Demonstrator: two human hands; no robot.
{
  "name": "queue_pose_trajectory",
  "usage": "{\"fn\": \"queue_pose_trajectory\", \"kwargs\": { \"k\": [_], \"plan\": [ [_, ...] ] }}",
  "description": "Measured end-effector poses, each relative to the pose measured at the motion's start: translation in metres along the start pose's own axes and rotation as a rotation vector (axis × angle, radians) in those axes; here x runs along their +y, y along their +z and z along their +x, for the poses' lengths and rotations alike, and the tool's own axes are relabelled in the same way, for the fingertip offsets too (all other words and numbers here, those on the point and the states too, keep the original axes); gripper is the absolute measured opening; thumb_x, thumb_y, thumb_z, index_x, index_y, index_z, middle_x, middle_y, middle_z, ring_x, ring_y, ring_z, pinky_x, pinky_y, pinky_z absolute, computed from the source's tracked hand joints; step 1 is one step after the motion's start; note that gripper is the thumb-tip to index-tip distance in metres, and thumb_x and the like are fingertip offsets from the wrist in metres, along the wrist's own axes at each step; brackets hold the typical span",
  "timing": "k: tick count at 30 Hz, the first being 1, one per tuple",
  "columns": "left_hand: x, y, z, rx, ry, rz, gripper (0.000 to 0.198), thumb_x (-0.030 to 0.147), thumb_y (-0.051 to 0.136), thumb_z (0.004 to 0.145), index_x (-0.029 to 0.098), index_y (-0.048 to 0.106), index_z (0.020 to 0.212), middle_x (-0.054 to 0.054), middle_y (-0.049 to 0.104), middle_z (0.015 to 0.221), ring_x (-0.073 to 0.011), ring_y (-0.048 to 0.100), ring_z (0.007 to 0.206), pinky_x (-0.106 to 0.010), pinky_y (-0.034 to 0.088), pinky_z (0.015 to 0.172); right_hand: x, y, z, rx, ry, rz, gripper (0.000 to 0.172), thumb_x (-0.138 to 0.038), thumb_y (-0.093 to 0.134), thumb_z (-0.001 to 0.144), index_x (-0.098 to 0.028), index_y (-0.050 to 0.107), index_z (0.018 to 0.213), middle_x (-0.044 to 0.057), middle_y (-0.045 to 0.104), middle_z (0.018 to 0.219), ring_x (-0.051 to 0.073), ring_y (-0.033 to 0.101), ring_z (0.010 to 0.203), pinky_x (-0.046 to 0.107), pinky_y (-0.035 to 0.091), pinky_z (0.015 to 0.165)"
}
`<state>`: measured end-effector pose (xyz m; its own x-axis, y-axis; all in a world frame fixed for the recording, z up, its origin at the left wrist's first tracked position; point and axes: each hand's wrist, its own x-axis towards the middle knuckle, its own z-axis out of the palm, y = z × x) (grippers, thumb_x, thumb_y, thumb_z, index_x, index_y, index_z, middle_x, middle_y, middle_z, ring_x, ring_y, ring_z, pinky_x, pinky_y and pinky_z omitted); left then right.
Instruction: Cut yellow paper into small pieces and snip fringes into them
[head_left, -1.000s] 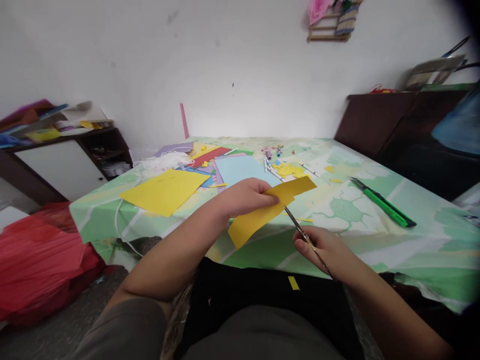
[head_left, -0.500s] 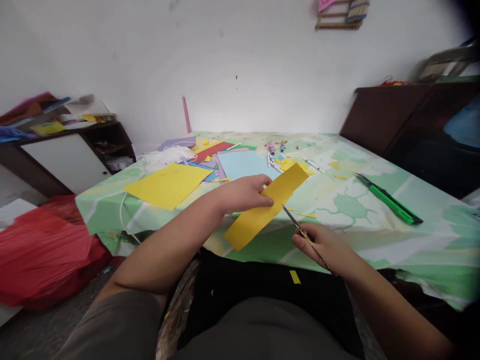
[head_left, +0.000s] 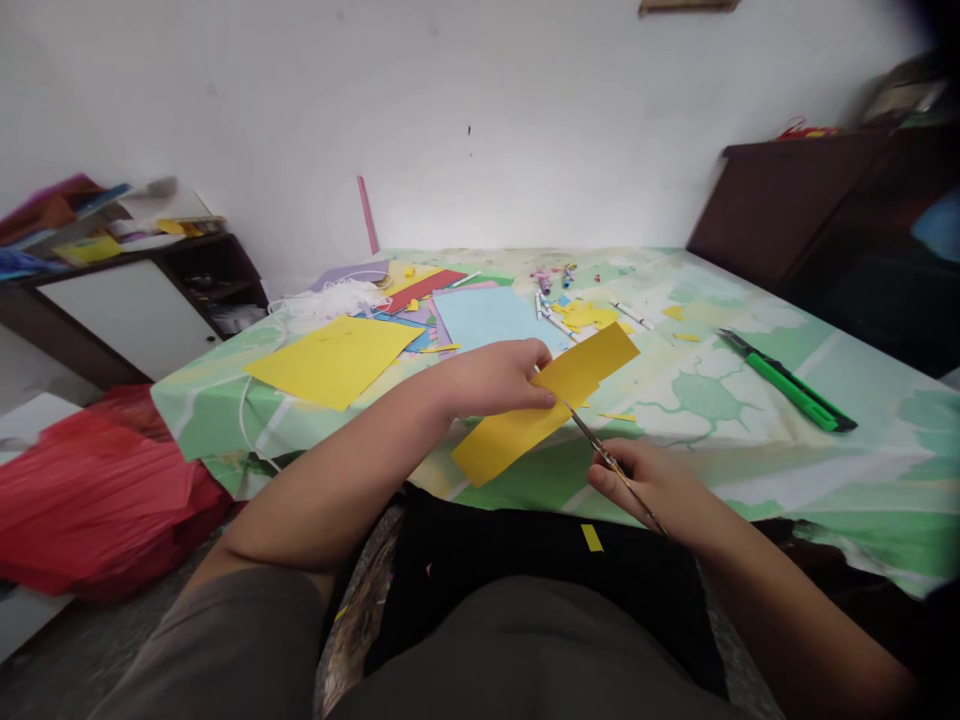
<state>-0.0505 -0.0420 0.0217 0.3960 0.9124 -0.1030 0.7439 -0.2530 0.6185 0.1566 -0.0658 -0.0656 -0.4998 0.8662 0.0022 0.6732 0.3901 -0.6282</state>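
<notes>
My left hand pinches a long strip of yellow paper near its middle, thumb on top, above the table's front edge. In my right hand is a pair of scissors, gripped at the handles. The scissor tips meet the strip's near edge, just beside my left thumb. A small notch shows in that edge. Whether the blades are apart is too fine to tell. A small yellow scrap lies on my lap.
A green utility knife lies at the table's right. Yellow sheet, light blue sheet, white string, markers and yellow scraps lie on the patterned tablecloth. A red plastic bag stands at the left.
The view has tipped down slightly, so the wall hanging is mostly out of frame. The strip has turned a little, its far end now farther right. Both hands keep their holds.
</notes>
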Motion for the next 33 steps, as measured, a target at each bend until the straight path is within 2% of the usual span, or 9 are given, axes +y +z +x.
{"fn": "queue_pose_trajectory", "kwargs": {
  "k": [12, 18, 26, 33],
  "plan": [
    [0.011, 0.001, 0.001, -0.049, 0.035, 0.108, 0.037, 0.033, 0.056, 0.065, 0.02, 0.049, 0.099, 0.002, 0.061, 0.07, -0.0133, 0.052, 0.059, -0.023, 0.03, 0.054, 0.005, 0.002, -0.003, 0.006, 0.036, 0.041, 0.036, -0.052, 0.042, 0.076, -0.02, 0.043, 0.06, -0.002, 0.043, 0.055, 0.012, 0.04, 0.053, 0.025, 0.03, 0.048],
    [0.015, 0.003, 0.001, -0.055, 0.015, 0.154, 0.041, 0.036, 0.054, 0.066, 0.021, 0.047, 0.103, 0.001, 0.061, 0.073, -0.0148, 0.053, 0.062, -0.023, 0.031, 0.053, 0.004, 0.002, -0.004, 0.014, 0.041, 0.057, 0.036, -0.052, 0.043, 0.075, -0.02, 0.044, 0.06, -0.002, 0.044, 0.054, 0.012, 0.04, 0.052, 0.026, 0.03, 0.048],
    [0.016, 0.002, 0.002, -0.049, 0.024, 0.138, 0.034, 0.036, 0.054, 0.066, 0.021, 0.049, 0.095, 0.0, 0.062, 0.076, -0.0145, 0.055, 0.061, -0.023, 0.033, 0.052, 0.004, 0.002, -0.004, 0.005, 0.071, 0.07, 0.039, -0.057, 0.041, 0.074, -0.02, 0.042, 0.059, -0.001, 0.043, 0.055, 0.012, 0.039, 0.053, 0.026, 0.03, 0.049],
    [0.018, 0.001, 0.004, -0.062, 0.021, 0.146, 0.038, 0.037, 0.055, 0.065, 0.02, 0.049, 0.098, -0.001, 0.063, 0.08, -0.0153, 0.055, 0.065, -0.024, 0.034, 0.054, 0.006, 0.001, -0.004, -0.007, 0.105, 0.042, 0.039, -0.057, 0.041, 0.072, -0.021, 0.041, 0.058, -0.002, 0.042, 0.054, 0.013, 0.038, 0.053, 0.026, 0.029, 0.049]
  ]
}}
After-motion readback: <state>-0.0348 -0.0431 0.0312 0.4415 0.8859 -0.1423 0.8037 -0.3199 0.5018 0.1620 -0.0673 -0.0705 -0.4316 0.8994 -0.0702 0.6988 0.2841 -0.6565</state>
